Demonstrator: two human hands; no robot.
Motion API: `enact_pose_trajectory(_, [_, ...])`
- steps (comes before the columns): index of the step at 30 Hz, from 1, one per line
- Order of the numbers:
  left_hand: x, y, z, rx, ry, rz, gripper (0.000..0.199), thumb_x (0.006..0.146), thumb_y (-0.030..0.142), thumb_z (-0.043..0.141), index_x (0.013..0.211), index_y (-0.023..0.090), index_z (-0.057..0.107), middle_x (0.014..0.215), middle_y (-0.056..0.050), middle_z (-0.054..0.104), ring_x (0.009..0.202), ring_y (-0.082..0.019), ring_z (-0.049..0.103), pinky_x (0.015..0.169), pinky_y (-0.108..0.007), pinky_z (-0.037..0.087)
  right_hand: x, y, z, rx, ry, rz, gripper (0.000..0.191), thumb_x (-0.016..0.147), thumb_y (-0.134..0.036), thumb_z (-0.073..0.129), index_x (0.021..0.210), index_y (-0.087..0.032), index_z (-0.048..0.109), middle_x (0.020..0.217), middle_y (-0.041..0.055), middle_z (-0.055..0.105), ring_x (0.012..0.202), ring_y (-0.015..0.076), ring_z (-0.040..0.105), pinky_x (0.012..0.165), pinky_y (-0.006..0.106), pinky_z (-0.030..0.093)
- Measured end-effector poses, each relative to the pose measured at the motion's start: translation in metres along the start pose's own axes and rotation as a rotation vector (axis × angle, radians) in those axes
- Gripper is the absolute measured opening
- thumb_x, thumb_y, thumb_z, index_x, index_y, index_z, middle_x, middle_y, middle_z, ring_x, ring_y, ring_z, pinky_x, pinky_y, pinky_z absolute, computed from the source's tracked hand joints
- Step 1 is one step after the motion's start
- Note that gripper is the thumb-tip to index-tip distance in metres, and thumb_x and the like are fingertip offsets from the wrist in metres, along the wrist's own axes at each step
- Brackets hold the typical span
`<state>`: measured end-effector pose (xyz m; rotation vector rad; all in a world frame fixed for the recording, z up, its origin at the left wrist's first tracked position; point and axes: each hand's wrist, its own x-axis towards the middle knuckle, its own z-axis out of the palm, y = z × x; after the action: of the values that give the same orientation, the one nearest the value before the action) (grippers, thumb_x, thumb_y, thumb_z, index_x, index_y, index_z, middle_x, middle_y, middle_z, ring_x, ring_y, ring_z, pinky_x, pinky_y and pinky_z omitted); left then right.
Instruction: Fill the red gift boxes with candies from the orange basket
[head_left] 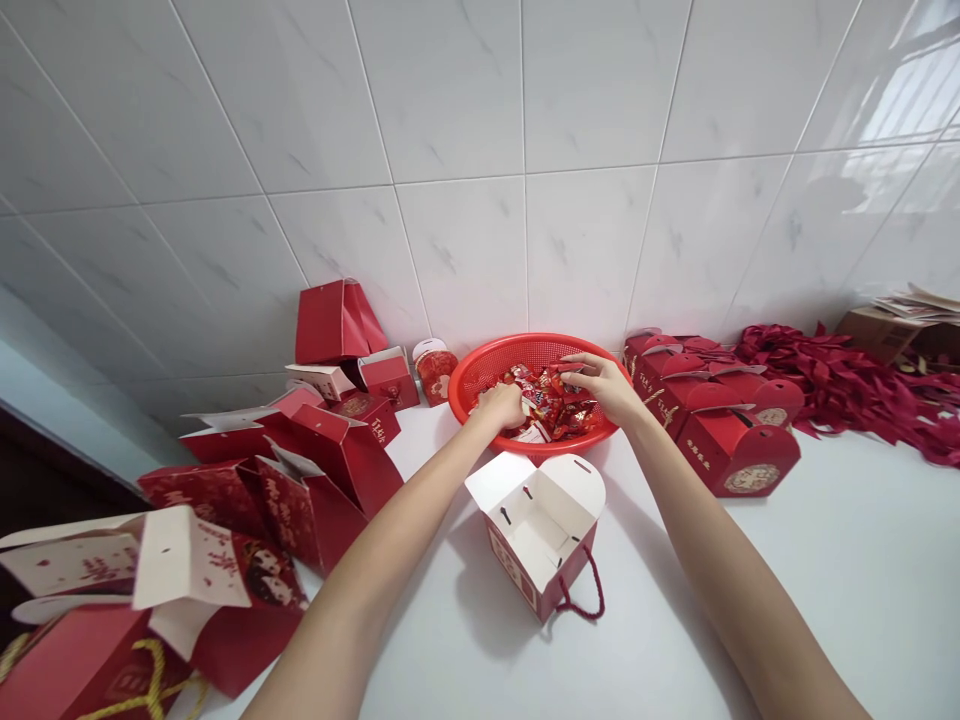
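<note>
A round red plastic basket (pixel 534 346) holds many shiny red wrapped candies (pixel 551 400). My left hand (pixel 501 406) is inside it at the left, fingers curled down among the candies; what they hold is hidden. Over the right part of the basket, my right hand (pixel 600 383) has thumb and fingers pinched around a red wrapped candy (pixel 568 370). Just in front of the basket stands an open red box (pixel 536 530) with a white inside, its flaps up and a dark red cord handle hanging at its right side. No candy shows inside it.
Many open red boxes (pixel 330 450) crowd the left side of the white table (pixel 645 640). Closed red boxes (pixel 739 455) stand in rows right of the basket, with a heap of dark red ribbons (pixel 817 370) beyond them. A tiled wall (pixel 465 240) rises behind.
</note>
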<state>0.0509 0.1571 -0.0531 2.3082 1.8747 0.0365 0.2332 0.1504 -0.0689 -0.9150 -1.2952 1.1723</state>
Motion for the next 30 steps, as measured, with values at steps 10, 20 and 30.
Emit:
enact_pose_trajectory(10, [0.019, -0.017, 0.01, -0.549, 0.412, 0.103, 0.024, 0.079, 0.01, 0.062, 0.097, 0.018, 0.076, 0.104, -0.007, 0.076, 0.097, -0.021, 0.069, 0.09, -0.03, 0.053, -0.002, -0.003, 0.003, 0.001, 0.033, 0.006, 0.037, 0.059, -0.027, 0.082, 0.093, -0.02, 0.068, 0.096, 0.0074, 0.074, 0.083, 0.0222, 0.069, 0.071, 0.037, 0.06])
enact_pose_trajectory(20, [0.021, -0.02, 0.009, -0.841, 0.537, 0.146, 0.026, 0.078, 0.004, 0.062, 0.099, 0.015, 0.071, 0.104, -0.006, 0.075, 0.097, -0.017, 0.069, 0.093, -0.03, 0.054, 0.0, -0.002, 0.002, 0.031, 0.046, 0.009, 0.037, 0.059, -0.03, 0.083, 0.092, -0.02, 0.068, 0.098, 0.0079, 0.074, 0.089, 0.0232, 0.068, 0.069, 0.035, 0.059])
enact_pose_trajectory(30, [0.008, -0.013, 0.007, -0.477, 0.305, 0.245, 0.025, 0.078, 0.005, 0.058, 0.089, 0.019, 0.076, 0.097, -0.003, 0.076, 0.094, -0.019, 0.07, 0.09, -0.027, 0.053, -0.003, -0.005, 0.003, 0.026, 0.072, 0.018, 0.034, 0.06, -0.027, 0.082, 0.091, -0.019, 0.069, 0.097, 0.0076, 0.075, 0.084, 0.0203, 0.068, 0.065, 0.03, 0.057])
